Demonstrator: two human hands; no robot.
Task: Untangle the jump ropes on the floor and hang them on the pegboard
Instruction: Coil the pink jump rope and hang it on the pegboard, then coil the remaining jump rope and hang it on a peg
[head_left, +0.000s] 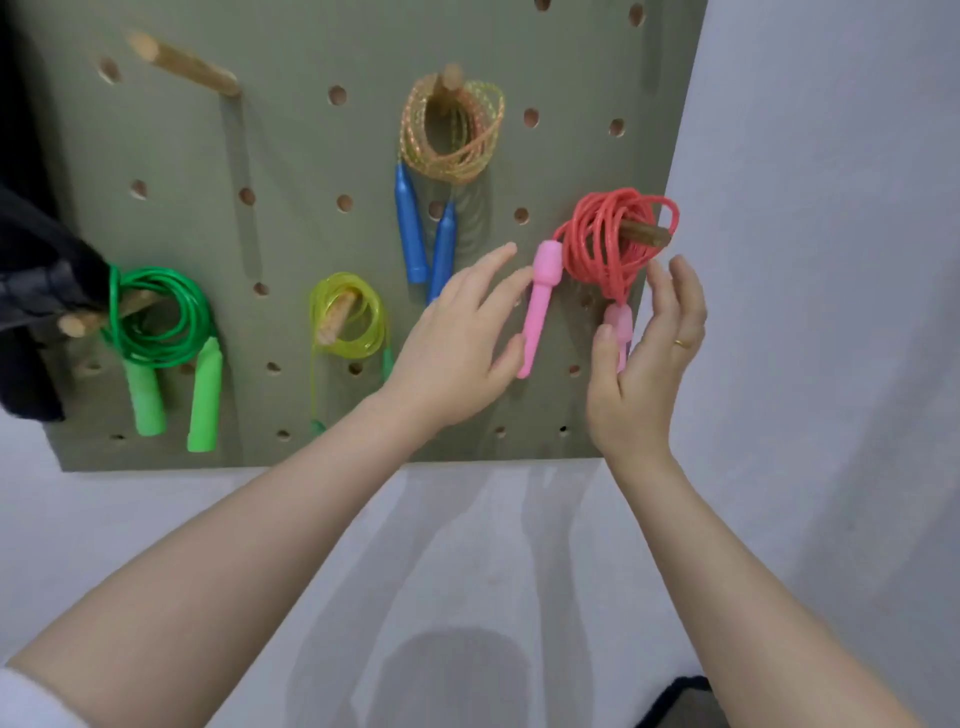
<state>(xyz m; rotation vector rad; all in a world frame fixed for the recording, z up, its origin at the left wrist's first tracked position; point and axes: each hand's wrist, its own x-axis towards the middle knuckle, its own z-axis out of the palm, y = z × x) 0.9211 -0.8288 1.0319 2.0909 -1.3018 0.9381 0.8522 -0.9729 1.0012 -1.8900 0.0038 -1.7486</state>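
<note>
Red jump rope (605, 244), pink handles: coiled on a wooden peg (647, 234) near the pegboard (291, 156) right edge. Judged light, limp, slick plastic cord; the rigid handles look the best hold. Left hand (457, 343) open, fingers straight, touching one handle; right hand (644, 353) relaxed, cupped beside the other, gripping nothing.

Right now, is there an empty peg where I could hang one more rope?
Yes: the top-left peg is bare, with open pegboard below it, above the green rope and yellow rope. It's crowded on the right, where both hands hover around the red rope, below the orange rope.
</note>
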